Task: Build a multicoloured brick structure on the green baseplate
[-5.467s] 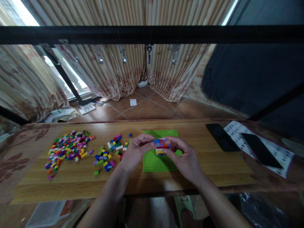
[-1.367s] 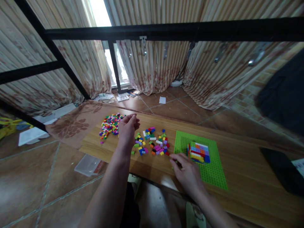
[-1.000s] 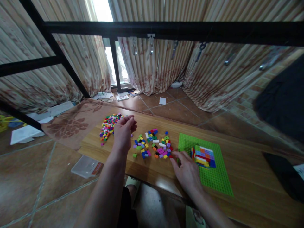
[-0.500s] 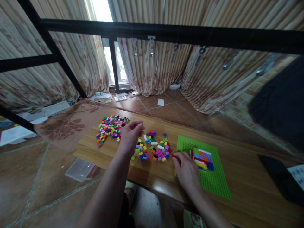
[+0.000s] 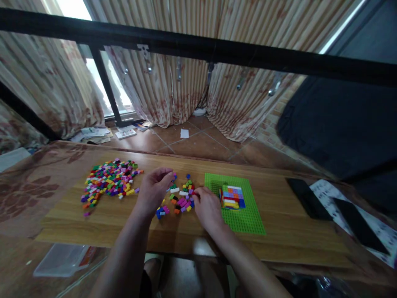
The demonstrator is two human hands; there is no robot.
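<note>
My left hand (image 5: 154,189) hovers at the left side of a loose group of small toy bricks (image 5: 182,203). Its thumb and fingers are pinched together, and whatever lies between them is hidden. At the right of the same group, my right hand (image 5: 209,207) pinches a small red brick (image 5: 194,193) at its fingertips. Just beyond that hand is a green baseplate (image 5: 248,221), bearing a low block of joined bricks (image 5: 233,197) in white, orange, purple, red, yellow and blue.
A large heap of mixed bricks (image 5: 113,178) spreads over the left of the wooden table (image 5: 102,227). Dark flat devices (image 5: 308,198) and a printed sheet (image 5: 325,194) lie at the right. A black rail (image 5: 186,43) crosses in front of curtains; a clear plastic box (image 5: 60,260) sits below the table.
The view has turned to the right, so the scene sits farther left. My left hand has shifted rightward over the loose bricks. The right hand still pinches the red brick, slightly farther from the baseplate.
</note>
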